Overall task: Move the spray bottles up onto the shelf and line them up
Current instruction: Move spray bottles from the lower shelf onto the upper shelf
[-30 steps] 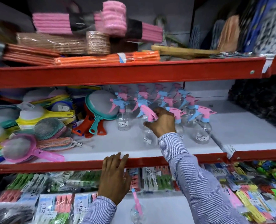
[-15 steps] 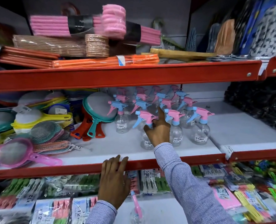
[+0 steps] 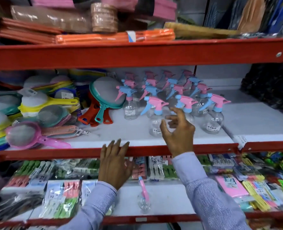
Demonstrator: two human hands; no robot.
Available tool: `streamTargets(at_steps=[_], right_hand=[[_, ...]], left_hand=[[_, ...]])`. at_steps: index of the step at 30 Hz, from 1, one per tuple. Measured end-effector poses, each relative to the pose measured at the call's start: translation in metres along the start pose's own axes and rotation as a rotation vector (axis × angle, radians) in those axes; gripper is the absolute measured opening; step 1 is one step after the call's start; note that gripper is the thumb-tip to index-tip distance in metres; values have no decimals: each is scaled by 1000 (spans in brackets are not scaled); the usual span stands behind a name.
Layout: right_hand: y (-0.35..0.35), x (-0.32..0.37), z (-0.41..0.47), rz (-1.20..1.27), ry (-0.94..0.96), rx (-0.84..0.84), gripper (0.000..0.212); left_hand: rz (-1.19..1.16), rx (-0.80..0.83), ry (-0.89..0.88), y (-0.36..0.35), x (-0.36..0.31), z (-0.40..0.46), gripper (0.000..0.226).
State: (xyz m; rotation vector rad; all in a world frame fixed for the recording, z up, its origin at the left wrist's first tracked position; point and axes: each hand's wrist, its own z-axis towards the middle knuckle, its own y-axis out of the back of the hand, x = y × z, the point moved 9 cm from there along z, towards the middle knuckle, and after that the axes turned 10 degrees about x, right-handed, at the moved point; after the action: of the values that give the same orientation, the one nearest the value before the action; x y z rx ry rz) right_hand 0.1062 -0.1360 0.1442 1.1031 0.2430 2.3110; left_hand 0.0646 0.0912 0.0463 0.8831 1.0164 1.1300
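The red-edged middle shelf [image 3: 203, 130] carries a cluster of clear spray bottles [image 3: 155, 123] with pink and blue trigger heads, standing upright in rows right of the strainers [image 3: 42, 113]; the rear rows sit in shadow under the upper shelf, are blurred, and cannot be counted. The right hand [image 3: 178, 130] hovers spread wide and empty just in front of the nearest bottle, hiding part of its body. The left hand [image 3: 115, 161] rests flat on the shelf's front lip, fingers extended, above one more spray bottle [image 3: 144, 198] on the lower shelf.

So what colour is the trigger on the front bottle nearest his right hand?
Blue, on a pink spray head, seen clearly in the head view.
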Motion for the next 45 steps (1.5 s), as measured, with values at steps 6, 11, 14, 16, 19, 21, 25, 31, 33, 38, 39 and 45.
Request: streamTargets(at_steps=[6,11,14,16,19,21,25,31,33,38,39,45], right_hand=[[-66,-65,-121,-154,-185,374,17],[-152,-134,-210,-281,-612,907,63],[-181,-135,-221,-383,-567,1038,66],[-189,-133,-215,-454,-508,1056,59],[-184,-123,-199,-481,-475,1031,57],[-168,-111,-184,-428,-527,970,50],[-122,-69,-149,-341,-548,923,28],[-41,29,-70,-166,-362,754,41],[-31,57,-37,-62,-317,643,42],[-57,85,32,9,-191,402,34],[-67,83,41,4,-184,367,32],[-125,58,56,-76,-203,338,32]], left_hand=[[30,-4,69,1,45,-7,63],[-13,-30,72,-1,42,-7,58],[-19,-25,63,0,43,-9,59],[-23,-20,55,1,42,-10,59],[-17,-5,42,4,43,-11,57],[-21,0,42,5,44,-11,56],[-36,2,45,9,42,-10,57],[-66,-15,55,8,40,-12,55],[-71,-2,65,7,40,-12,55],[-76,-1,73,8,41,-12,54],[-79,-5,68,9,41,-13,54],[-122,-7,90,14,43,-13,55]])
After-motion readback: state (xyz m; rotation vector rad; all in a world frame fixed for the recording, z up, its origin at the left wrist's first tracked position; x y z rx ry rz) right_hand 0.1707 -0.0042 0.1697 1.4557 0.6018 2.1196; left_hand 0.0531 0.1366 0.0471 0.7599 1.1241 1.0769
